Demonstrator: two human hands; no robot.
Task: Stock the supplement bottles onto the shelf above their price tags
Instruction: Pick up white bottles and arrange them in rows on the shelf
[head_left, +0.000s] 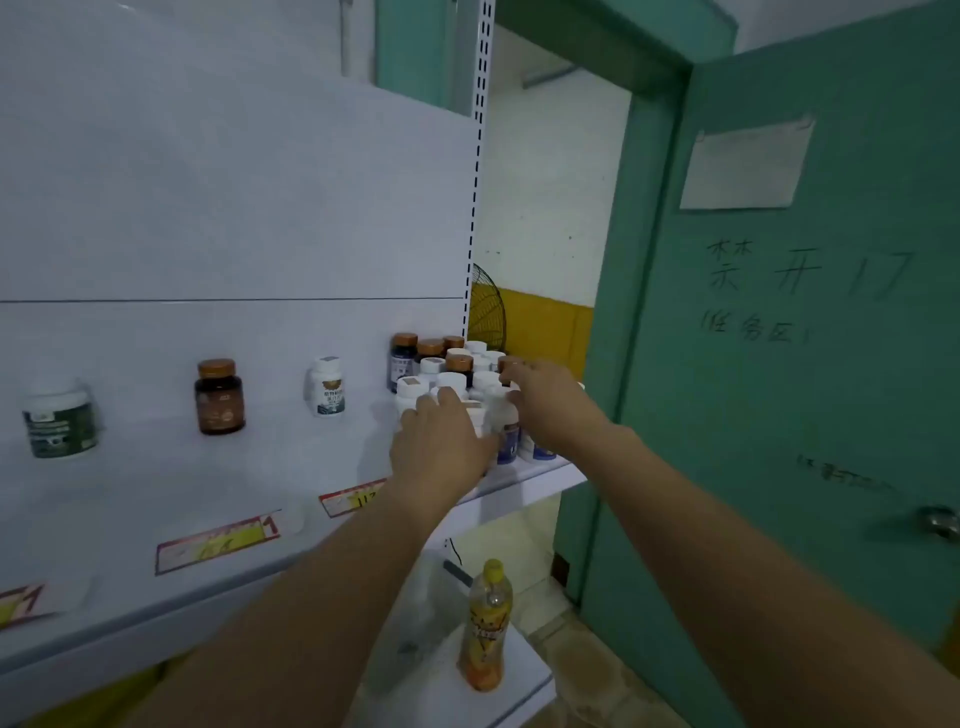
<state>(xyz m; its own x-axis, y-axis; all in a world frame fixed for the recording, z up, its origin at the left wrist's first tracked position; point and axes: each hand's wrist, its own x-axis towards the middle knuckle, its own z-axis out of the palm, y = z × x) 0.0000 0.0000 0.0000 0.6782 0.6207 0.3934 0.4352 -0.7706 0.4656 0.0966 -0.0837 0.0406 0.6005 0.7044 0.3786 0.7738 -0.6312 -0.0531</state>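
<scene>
The white sheet-metal shelf (156, 483) is stocked only in part. Most of the stock is massed at its right end, where a tight cluster of bottles (447, 371) is crowded together: smooth round plastic, some white with white caps, some dark with copper-coloured caps. Both hands are placed in that cluster. The left hand (441, 441) is laid over the front white bottles with its fingers bent downward, and the right hand (545, 400) is set with its fingertips against a white bottle just beside it. Whether either hand has closed on a bottle cannot be told through the blur.

Three bottles are stood singly along the back, well apart: a squat green-labelled jar (60, 423), an amber bottle (219, 397) and a small white bottle (325, 387). Red-and-yellow price tags (215, 543) are fixed flat along the front edge, roughly one below each. The bulk of the work is judged undone.
</scene>
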